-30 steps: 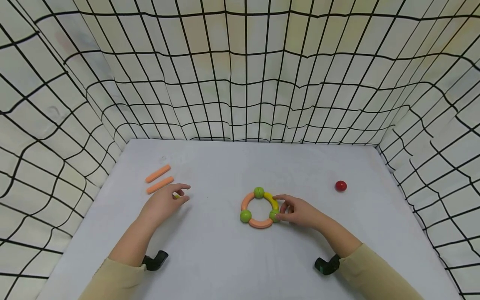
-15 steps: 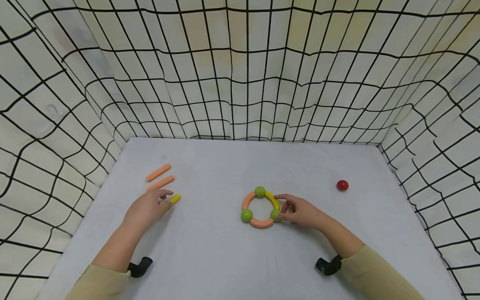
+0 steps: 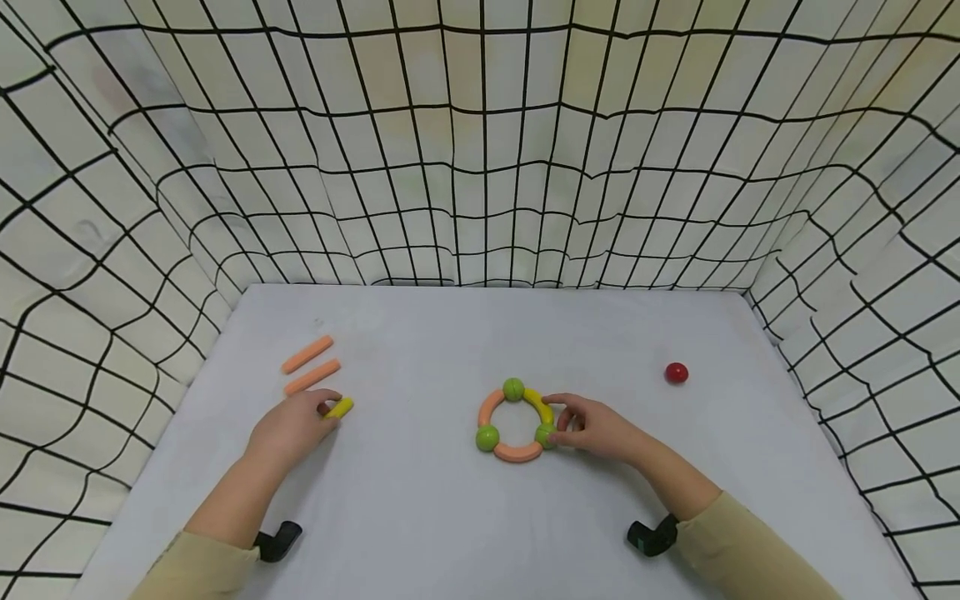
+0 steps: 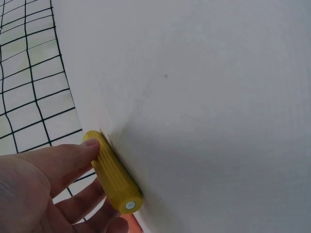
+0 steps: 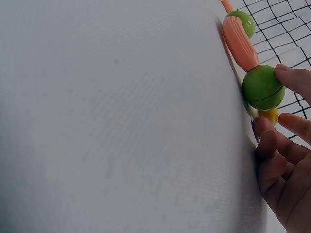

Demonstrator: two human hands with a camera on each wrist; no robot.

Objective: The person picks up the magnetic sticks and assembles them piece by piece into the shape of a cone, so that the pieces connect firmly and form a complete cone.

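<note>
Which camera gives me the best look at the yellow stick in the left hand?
The left wrist view: the yellow stick appears largest, showing its grooved side and the pale disc on one end. The head view shows it small, partly hidden by the left hand. The right wrist view doesn't show it.

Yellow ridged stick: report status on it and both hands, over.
Left hand pinches yellow ridged stick. Right hand touches orange, yellow and green ball-jointed ring. Nothing seen between stick and ring; two straight orange sticks just beyond left hand.
</note>
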